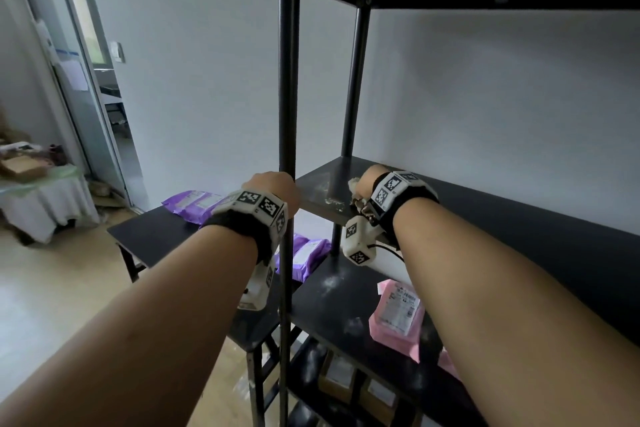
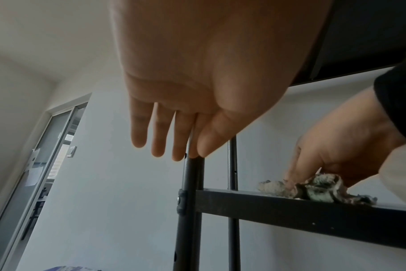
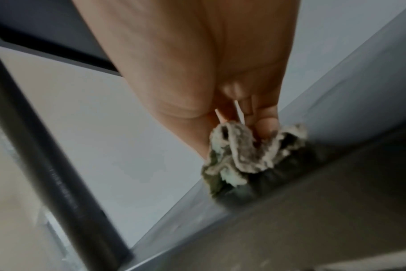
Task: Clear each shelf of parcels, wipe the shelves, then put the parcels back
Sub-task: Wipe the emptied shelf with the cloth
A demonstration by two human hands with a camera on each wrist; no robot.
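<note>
black shelf unit (image 1: 485,208) is set against the wall | bench (image 1: 156,232) is seen beside it, purple parcels (image 1: 194,204) laid on top | pink parcel (image 1: 398,315) is left on the lower shelf | left hand (image 2: 174,117) is laid straight-fingered against the front post (image 1: 285,80) | right hand (image 3: 220,91) is pressed on a crumpled rag (image 3: 243,155), pinched at the middle shelf's back corner

Left hand (image 2: 174,102): forearm extended forward, fingers straight and together, pointing ahead.
Right hand (image 1: 365,180): forearm extended, fingers bent down, pressing and gripping beneath them.
</note>
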